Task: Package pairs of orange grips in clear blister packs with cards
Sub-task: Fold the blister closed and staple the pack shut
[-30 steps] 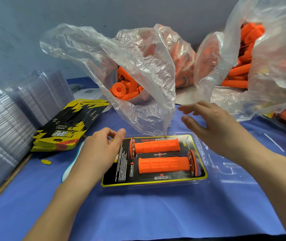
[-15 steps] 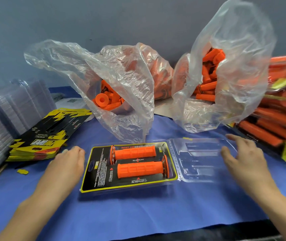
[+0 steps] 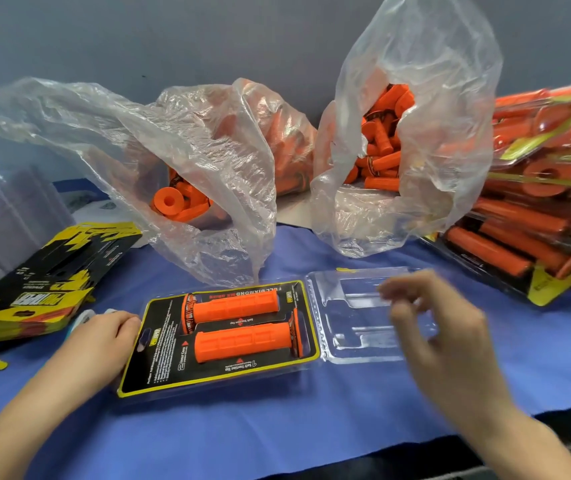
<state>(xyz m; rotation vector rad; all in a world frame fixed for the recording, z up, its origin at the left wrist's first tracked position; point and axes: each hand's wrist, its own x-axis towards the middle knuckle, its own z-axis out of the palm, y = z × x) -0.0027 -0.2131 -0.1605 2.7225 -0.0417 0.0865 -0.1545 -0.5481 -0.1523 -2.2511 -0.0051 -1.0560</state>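
Note:
An open clear blister pack lies on the blue cloth. Its left half holds a black and yellow card (image 3: pixel 159 362) with two orange grips (image 3: pixel 239 323) lying side by side on it. The empty clear lid half (image 3: pixel 357 317) is folded out flat to the right. My left hand (image 3: pixel 104 337) rests at the left edge of the pack, fingers curled against it. My right hand (image 3: pixel 436 334) hovers blurred over the lid's right side, fingers loosely bent; whether it touches the lid is unclear.
Two clear bags of loose orange grips (image 3: pixel 180 202) (image 3: pixel 381 157) stand behind the pack. Finished packs (image 3: pixel 533 230) are piled at the right. A stack of printed cards (image 3: pixel 45 285) and stacked empty blisters (image 3: pixel 7 216) sit at the left.
My right hand came down from near the bags to the open lid, then drew in over its right side. My left hand slid to the pack's left edge. The view shifted right.

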